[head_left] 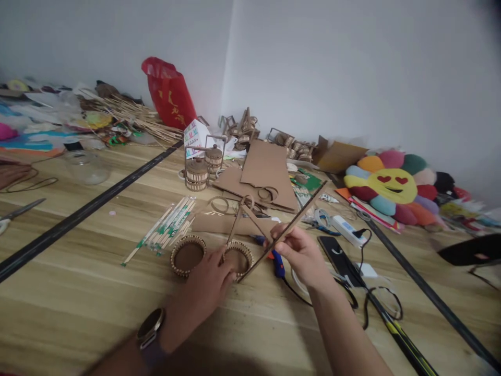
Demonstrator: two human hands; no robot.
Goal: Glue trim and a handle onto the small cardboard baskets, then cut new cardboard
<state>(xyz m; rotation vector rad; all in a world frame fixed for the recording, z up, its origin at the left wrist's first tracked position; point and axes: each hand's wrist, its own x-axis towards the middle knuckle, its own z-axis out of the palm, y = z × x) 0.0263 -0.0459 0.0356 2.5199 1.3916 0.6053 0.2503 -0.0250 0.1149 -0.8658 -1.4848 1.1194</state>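
Forearms foremost, a person's left hand touches a slatted ring at six o'clock, near centre; the right hand pinches a brown strip.
Left grip cannot be told. Swinging the strip could knock the blue glue gun at five o'clock; wooden surface stretches toward eight, edged by a black band.

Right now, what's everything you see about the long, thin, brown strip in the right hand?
The long, thin, brown strip looks like cardboard and is straight. The bare right hand pinches it between thumb and fingers. It slants, upper end rightward, lower end near the bare left hand and the round, slatted, brown basket; whether it touches either isn't clear.
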